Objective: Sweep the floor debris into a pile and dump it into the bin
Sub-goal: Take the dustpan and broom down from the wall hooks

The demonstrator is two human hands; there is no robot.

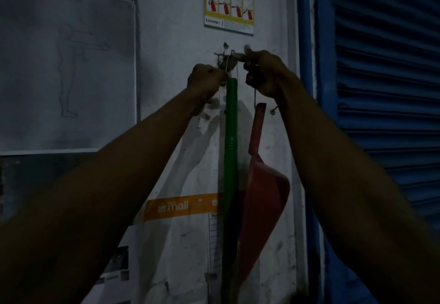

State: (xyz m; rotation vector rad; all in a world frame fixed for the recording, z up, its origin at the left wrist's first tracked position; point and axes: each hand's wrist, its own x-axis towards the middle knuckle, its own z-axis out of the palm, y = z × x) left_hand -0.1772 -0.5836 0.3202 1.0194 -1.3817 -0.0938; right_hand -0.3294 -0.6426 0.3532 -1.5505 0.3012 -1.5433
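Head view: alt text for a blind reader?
Two hands reach up to a wall hook where a green broom and red dustpan hang; the left hand pinches the broom's string, the right hand grips the hook. Dim light; blue shutter at right.

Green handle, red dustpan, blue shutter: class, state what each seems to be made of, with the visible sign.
Green handle: probably plastic, smooth with a faint sheen and a moulded ring midway. Red dustpan: likely thin plastic, matt, its rim bending. Blue shutter: apparently painted metal, judging by its ribbed horizontal slats.
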